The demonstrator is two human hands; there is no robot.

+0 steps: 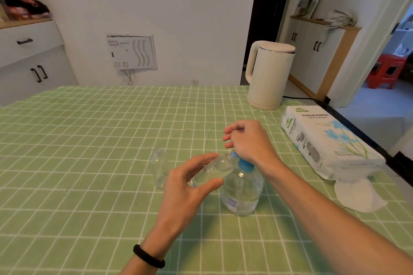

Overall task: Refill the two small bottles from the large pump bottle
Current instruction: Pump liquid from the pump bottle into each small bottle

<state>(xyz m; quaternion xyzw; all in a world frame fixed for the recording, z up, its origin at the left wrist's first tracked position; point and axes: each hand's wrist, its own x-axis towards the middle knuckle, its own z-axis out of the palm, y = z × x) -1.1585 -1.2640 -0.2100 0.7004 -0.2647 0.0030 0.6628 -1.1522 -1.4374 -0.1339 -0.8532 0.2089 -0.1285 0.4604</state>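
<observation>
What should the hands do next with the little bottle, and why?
Probably push the blue pump down with the right hand. It rests on top of the pump, and the left hand holds a small bottle tilted, its mouth close to the pump of the big bottle.

I observed left hand point(190, 183) gripping tilted small bottle point(212, 168); right hand point(248, 140) atop large pump bottle point(242, 192); second small bottle point(158, 168) upright.

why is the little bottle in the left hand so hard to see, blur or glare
Head view: the small bottle in the left hand is clear plastic, slightly smeared, overlapping the clear pump bottle; no strong glare, light is soft.
</observation>
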